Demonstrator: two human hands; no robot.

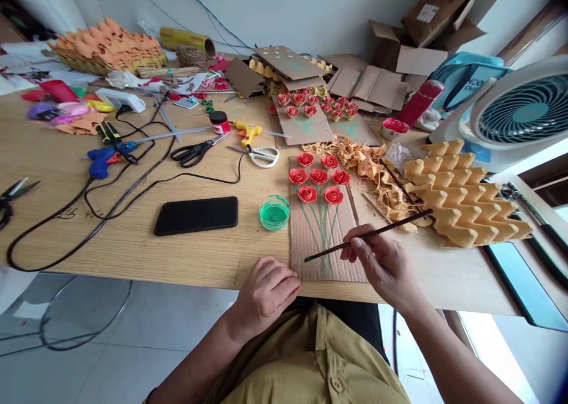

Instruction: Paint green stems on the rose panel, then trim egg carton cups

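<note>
- The right hand is clamped on a thin dark brush, pinched between thumb and fingers over the right side of a cardboard panel.
- The brush slants down to the left, its green-coated tip above the near left part of the panel; whether the tip touches cannot be told.
- The left hand rests at the near edge of the wooden table, just beside the panel's near left corner. Its fingers lie together, bent; whether they close on anything beneath cannot be told.
- The panel lies flat at the near edge, bearing seven red roses on its far half, with green painted lines running from them toward the near end.
- Just left of the panel stands a small cup of green paint; farther left lies a black phone.
- Beyond the cup are white-handled scissors and a yellow glue gun.
- To the right lie orange scraps and a bumpy carton stack, with a fan behind.
</note>
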